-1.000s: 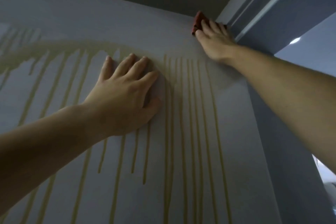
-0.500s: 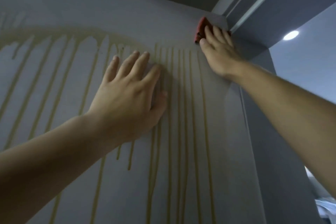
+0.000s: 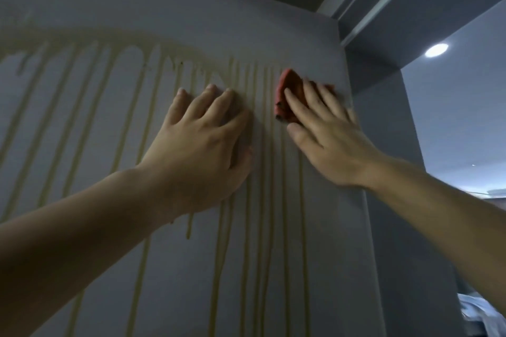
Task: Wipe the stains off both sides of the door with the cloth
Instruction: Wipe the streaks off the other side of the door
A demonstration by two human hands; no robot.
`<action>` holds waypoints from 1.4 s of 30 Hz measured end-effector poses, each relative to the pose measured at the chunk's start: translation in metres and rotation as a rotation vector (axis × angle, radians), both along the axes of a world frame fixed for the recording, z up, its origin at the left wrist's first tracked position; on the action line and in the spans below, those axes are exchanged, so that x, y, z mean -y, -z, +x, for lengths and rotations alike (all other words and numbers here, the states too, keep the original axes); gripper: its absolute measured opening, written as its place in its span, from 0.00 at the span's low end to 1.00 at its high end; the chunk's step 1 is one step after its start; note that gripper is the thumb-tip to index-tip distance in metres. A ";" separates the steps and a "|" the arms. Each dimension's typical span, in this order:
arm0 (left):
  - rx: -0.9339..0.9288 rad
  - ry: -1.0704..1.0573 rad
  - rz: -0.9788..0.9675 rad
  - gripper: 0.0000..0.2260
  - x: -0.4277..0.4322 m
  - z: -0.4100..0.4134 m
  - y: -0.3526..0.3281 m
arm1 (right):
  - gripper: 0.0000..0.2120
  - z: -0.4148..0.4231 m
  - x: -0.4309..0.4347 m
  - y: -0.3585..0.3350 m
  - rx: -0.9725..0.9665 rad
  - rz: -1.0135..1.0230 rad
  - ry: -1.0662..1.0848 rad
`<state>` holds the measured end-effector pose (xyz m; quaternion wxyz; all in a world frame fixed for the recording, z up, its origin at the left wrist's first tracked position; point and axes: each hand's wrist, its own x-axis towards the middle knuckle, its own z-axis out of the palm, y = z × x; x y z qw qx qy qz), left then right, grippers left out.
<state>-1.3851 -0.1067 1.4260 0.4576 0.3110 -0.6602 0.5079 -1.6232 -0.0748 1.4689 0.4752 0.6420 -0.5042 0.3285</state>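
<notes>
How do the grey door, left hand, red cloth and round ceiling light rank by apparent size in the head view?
1. Grey door.
2. Left hand.
3. Red cloth, partly covered by the right hand.
4. Round ceiling light, far off, so true size unsure.

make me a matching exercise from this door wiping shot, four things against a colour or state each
Things:
1 left hand
2 right hand
3 cloth
4 stains

Colour or state:
a red
b yellowish, running down in drips
c pressing the cloth
d bare, flat on the door

Pairs: 1-d, 2-c, 3-a, 4-b
</notes>
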 end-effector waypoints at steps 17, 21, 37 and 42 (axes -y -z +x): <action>0.036 0.062 0.044 0.31 -0.007 0.013 0.002 | 0.40 0.019 0.019 -0.027 -0.324 -0.049 -0.124; 0.010 0.066 0.069 0.30 -0.006 0.011 0.002 | 0.42 0.023 0.008 -0.075 0.066 -0.049 -0.083; -0.114 -0.062 0.138 0.31 -0.009 0.065 0.011 | 0.43 0.077 0.016 -0.030 -0.166 -0.069 -0.099; -0.092 -0.089 0.181 0.32 -0.015 0.070 0.009 | 0.35 0.093 0.003 -0.063 0.049 -0.013 -0.074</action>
